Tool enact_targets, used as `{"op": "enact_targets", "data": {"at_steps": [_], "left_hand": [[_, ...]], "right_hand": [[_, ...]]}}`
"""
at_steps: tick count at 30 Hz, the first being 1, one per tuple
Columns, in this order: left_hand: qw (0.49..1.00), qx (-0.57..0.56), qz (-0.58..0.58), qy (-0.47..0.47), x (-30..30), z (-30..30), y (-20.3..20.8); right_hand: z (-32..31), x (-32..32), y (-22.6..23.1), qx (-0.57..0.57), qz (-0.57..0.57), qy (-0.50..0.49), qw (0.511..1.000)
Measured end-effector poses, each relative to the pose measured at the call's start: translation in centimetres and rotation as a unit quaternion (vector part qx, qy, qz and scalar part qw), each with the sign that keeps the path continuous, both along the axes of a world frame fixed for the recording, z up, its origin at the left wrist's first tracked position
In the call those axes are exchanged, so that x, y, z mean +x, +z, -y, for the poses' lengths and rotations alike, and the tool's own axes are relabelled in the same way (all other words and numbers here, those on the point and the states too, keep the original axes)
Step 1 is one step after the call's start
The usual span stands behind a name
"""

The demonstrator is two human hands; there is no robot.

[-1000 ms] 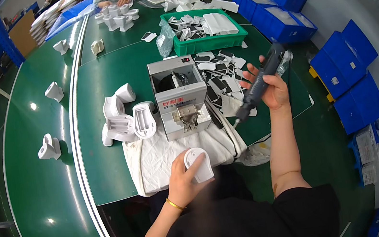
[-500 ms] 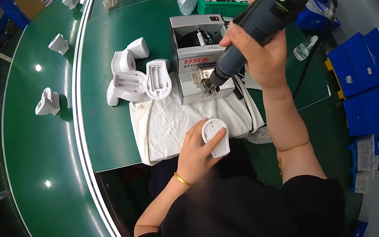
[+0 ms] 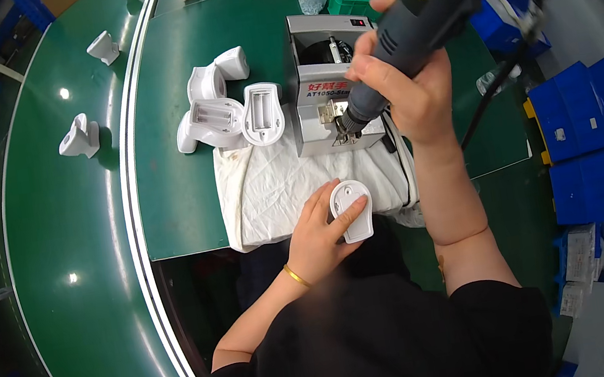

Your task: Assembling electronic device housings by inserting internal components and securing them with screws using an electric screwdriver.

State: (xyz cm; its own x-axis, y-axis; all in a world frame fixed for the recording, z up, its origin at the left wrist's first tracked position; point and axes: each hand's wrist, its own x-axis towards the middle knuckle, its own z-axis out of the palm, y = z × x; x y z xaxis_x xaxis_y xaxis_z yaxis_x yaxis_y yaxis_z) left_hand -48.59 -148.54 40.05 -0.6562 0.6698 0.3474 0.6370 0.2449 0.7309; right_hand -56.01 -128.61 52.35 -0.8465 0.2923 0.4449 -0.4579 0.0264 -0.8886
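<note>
At the grey machine (image 3: 324,74), the dark screwdriver (image 3: 406,26) (earlier farther right).

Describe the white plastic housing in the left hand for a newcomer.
On the green table, find the boxy grey metal machine; a white cloth lies in front of it. By the cloth's near edge, the left hand holds the rounded white plastic housing. Unlike the white housings clustered left of the machine, it is held, thumb across its face.
</note>
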Motion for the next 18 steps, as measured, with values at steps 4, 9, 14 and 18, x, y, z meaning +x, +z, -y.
{"op": "enact_targets", "data": {"at_steps": [4,9,14,18], "left_hand": [[1.000,-0.001,0.004,0.009,-0.1,-0.1,0.1],[1.000,-0.011,0.015,-0.004,-0.3,-0.1,0.2],[1.000,-0.017,0.015,0.000,-0.6,-0.2,0.3],[0.999,-0.021,0.026,-0.003,-0.9,-0.2,0.4]], "right_hand": [[1.2,0.8,0.0,-0.030,-0.001,-0.075,0.997],[1.3,3.4,-0.2,-0.078,0.014,-0.036,0.996],[1.9,6.3,-0.2,-0.059,0.012,-0.014,0.998],[1.9,6.8,-0.2,-0.029,0.018,0.001,0.999]]}}
